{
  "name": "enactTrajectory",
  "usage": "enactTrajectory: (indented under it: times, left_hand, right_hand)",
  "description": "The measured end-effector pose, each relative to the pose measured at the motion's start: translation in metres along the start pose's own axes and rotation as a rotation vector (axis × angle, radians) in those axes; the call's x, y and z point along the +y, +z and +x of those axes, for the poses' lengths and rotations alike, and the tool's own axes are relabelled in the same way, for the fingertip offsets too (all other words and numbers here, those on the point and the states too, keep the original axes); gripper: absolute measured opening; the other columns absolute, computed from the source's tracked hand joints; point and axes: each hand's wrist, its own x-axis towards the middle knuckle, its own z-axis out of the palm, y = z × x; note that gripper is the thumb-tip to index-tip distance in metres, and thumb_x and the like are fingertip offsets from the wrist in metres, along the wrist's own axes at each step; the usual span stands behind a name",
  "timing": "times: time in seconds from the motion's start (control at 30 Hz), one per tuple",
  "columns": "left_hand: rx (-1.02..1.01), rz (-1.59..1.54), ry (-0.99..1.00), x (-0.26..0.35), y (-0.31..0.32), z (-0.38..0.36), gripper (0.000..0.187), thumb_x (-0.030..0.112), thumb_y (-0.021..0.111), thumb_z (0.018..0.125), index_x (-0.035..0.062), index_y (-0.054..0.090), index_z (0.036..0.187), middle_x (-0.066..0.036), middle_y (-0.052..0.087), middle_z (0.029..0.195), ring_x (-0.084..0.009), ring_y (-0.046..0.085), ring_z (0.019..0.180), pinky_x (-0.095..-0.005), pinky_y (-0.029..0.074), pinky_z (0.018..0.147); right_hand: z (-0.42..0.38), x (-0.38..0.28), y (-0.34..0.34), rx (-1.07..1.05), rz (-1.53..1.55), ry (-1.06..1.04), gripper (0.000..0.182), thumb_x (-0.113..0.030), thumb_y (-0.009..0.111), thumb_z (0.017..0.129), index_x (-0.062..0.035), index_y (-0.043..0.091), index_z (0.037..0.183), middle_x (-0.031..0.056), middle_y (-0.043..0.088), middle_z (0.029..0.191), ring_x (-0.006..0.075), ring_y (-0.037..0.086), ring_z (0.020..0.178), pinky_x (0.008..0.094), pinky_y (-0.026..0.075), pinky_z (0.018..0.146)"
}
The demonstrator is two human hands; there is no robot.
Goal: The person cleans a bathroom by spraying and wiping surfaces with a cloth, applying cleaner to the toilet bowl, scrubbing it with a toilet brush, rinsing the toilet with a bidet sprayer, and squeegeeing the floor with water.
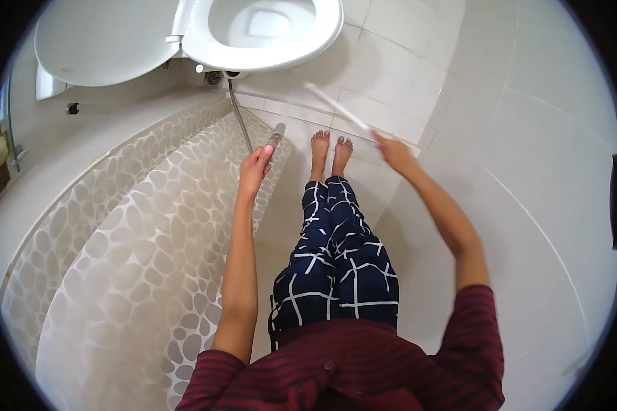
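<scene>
My left hand (255, 170) is closed around a grey handheld bidet sprayer (277, 133), its nozzle end pointing toward the toilet. A thin grey hose (239, 116) runs near that hand from the wall side by the toilet. In my right hand (395, 152) is a long white stick (343, 111), held at its near end and slanting forward and left over the tiled floor. Its far end is blurred, so I cannot tell what kind of tool it is. The white toilet (325, 34) stands ahead, its lid (103, 41) raised to the left.
A shower curtain with a grey pebble pattern (164, 205) hangs along my left. A low tiled ledge (288, 109) crosses the floor just ahead of my bare feet (330, 151). Pale wall (528, 171) rises on the right. A small black fitting (73, 108) sits at the left.
</scene>
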Motion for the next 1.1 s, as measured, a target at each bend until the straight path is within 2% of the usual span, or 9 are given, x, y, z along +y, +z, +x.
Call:
enactTrajectory:
  times: [0.1,0.17,0.23,0.37,0.57,0.63,0.77,0.87,1.1]
  left_hand:
    - [-0.051,0.255,0.072,0.02,0.012,0.012,0.042,0.046,0.053,0.083,0.0082,0.051,0.064,0.005,0.037,0.051,-0.0042,0.034,0.048,-0.0203,0.024,0.044]
    - [-0.051,0.343,0.052,0.03,0.016,0.002,0.044,0.048,0.052,0.083,0.008,0.05,0.064,0.005,0.036,0.051,-0.0042,0.033,0.047,-0.02,0.023,0.042]
    - [0.025,0.257,0.055,0.033,0.016,0.011,0.044,0.048,0.051,0.083,0.0079,0.05,0.063,0.005,0.036,0.051,-0.0042,0.033,0.046,-0.0201,0.023,0.042]
    - [0.096,0.09,0.049,0.021,0.016,0.016,0.045,0.048,0.051,0.083,0.0079,0.05,0.064,0.004,0.037,0.051,-0.0042,0.033,0.045,-0.0203,0.023,0.041]
    - [-0.009,0.283,0.055,0.027,0.038,0.002,0.049,0.05,0.054,0.079,0.0046,0.049,0.064,0.002,0.037,0.049,-0.0074,0.035,0.046,-0.0242,0.027,0.044]
    - [-0.013,0.362,0.093,0.029,0.036,-0.006,0.048,0.05,0.054,0.079,0.0048,0.049,0.064,0.002,0.036,0.049,-0.0072,0.035,0.047,-0.0239,0.027,0.044]
    - [-0.046,0.256,0.073,0.028,0.033,-0.005,0.047,0.049,0.054,0.079,0.0056,0.048,0.064,0.002,0.037,0.049,-0.0069,0.035,0.048,-0.0233,0.027,0.045]
    - [-0.06,0.173,0.05,0.03,0.037,-0.001,0.047,0.05,0.054,0.079,0.0062,0.048,0.064,0.002,0.038,0.05,-0.0068,0.035,0.049,-0.0235,0.027,0.045]
    - [-0.126,0.341,0.104,0.047,0.075,0.008,0.046,0.05,0.053,0.08,0.0051,0.053,0.07,0.002,0.04,0.052,-0.0082,0.038,0.051,-0.0234,0.029,0.048]
  right_hand:
    - [0.03,-0.074,0.019,-0.104,0.383,0.125,0.051,-0.021,0.049,0.081,-0.0268,0.035,0.13,0.0181,0.059,0.081,0.0364,0.057,0.073,0.0457,0.045,0.064]
    - [-0.015,-0.06,0.019,-0.055,0.331,0.07,0.049,-0.023,0.048,0.083,-0.0313,0.035,0.13,0.0175,0.06,0.084,0.0365,0.057,0.074,0.0458,0.045,0.065]
    - [-0.076,-0.024,-0.004,-0.08,0.27,0.236,0.045,-0.024,0.048,0.086,-0.0376,0.037,0.127,0.0179,0.06,0.078,0.0355,0.058,0.069,0.0436,0.045,0.06]
    - [-0.12,0.024,-0.022,-0.014,0.199,0.316,0.044,-0.024,0.048,0.086,-0.0341,0.039,0.127,0.0176,0.06,0.074,0.0334,0.059,0.064,0.042,0.046,0.057]
    - [-0.013,-0.029,-0.01,0.088,0.032,0.136,0.041,-0.027,0.048,0.084,-0.0289,0.043,0.125,0.0149,0.061,0.075,0.0323,0.06,0.07,0.0435,0.047,0.062]
    - [0.015,-0.03,-0.041,-0.038,-0.01,0.247,0.039,-0.032,0.048,0.085,-0.0287,0.044,0.123,0.0124,0.062,0.075,0.0297,0.06,0.068,0.0421,0.048,0.061]
    - [-0.046,0.063,-0.081,0.112,-0.269,0.235,0.036,-0.038,0.045,0.085,-0.0271,0.048,0.119,0.0101,0.06,0.07,0.0268,0.059,0.062,0.0417,0.047,0.055]
    - [-0.101,0.111,-0.138,0.057,-0.475,0.246,0.034,-0.03,0.048,0.084,-0.0227,0.05,0.118,0.0111,0.057,0.076,0.0277,0.058,0.061,0.0401,0.047,0.054]
    - [-0.131,0.211,-0.18,-0.131,-0.823,0.495,0.04,-0.013,0.052,0.079,-0.0169,0.05,0.118,0.0038,0.052,0.105,0.0196,0.046,0.103,0.0458,0.036,0.087]
